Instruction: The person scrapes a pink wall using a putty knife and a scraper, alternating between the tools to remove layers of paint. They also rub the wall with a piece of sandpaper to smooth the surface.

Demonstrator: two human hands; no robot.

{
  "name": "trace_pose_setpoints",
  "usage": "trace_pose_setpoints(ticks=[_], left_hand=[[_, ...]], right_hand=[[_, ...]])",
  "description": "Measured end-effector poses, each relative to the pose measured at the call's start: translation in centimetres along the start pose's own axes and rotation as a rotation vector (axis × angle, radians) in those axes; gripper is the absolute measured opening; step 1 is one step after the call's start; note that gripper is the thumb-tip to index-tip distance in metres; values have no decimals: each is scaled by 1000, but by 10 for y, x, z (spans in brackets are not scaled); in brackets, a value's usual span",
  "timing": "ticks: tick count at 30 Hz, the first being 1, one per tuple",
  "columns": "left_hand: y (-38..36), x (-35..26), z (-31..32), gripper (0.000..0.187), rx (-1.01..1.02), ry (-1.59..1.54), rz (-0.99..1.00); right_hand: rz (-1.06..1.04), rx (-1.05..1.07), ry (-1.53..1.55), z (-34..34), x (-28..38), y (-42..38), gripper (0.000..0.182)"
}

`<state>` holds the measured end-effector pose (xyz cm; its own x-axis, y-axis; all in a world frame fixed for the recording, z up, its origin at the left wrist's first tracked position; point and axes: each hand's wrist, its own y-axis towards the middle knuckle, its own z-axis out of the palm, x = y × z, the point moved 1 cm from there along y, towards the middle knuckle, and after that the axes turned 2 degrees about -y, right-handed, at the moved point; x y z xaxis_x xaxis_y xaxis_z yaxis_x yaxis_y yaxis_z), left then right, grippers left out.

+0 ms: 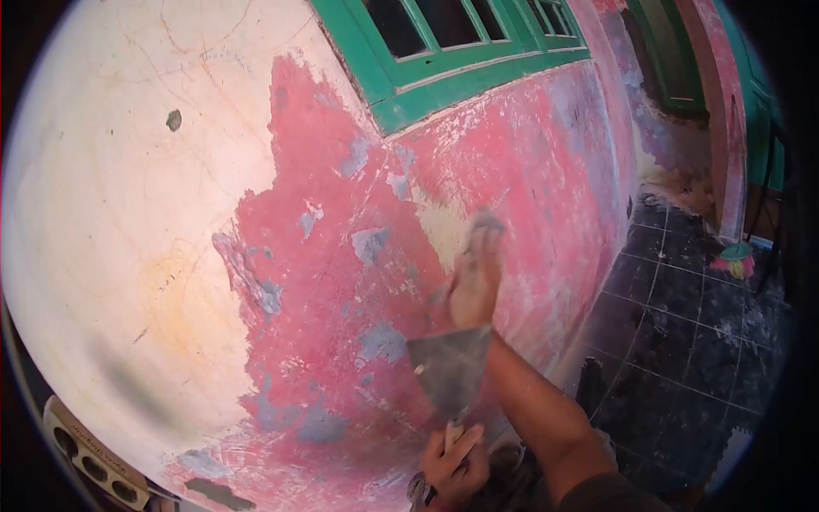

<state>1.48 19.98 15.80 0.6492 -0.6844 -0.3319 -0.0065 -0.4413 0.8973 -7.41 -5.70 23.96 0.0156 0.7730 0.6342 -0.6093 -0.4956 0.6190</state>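
On my feed, the right hand (478, 286) is up against the wall (324, 213), beside a pale patch (442, 226); I judge it is rubbing the surface there. It is blurred, with something dark at the fingertips, and I can't tell whether it grips that or how far it is open. Lower down, the left hand (454, 465) is closed around the handle of the scraper (449, 371), blade pointing up. The blade lies between the hands, its upper corner overlapping the right wrist in my view; I can't tell if they touch. Moving the right hand over the wall calls for even pressure and, I'd say, keeping the wrist clear of that blade.
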Motion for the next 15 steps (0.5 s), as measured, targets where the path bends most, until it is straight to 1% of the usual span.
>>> trace_pose_setpoints(ticks=[2,3,4,5,7,8,10,11,12,14,15], left_hand=[[-34,6,-23,30,183,361,-31],[-30,0,-27,27,156,333,-32],[-23,-6,-30,24,130,307,-33],[-17,-7,-35,22,101,279,-28],[-13,-4,-53,16,108,368,-40],[-12,-3,-67,13,117,418,-47],[-11,-7,-91,9,142,515,-68],[-13,-13,-92,9,151,554,-84],[-5,-23,-81,9,77,732,11],[-9,-24,-68,7,45,649,-23],[-9,-23,-66,6,29,608,-31]], right_hand=[[-337,302,-364,10,35,-31,67],[-497,458,-545,12,46,-47,68],[-476,463,-459,12,45,-46,63],[-449,385,-462,11,40,-37,62],[-387,235,-463,0,17,-14,60],[-276,201,-478,-4,-2,-4,63],[-45,59,-503,2,-4,-13,66],[65,-7,-525,0,-5,-17,68],[-43,10,-396,10,7,-36,73],[-231,394,-438,6,62,-67,75],[-326,577,-451,2,79,-71,75]])
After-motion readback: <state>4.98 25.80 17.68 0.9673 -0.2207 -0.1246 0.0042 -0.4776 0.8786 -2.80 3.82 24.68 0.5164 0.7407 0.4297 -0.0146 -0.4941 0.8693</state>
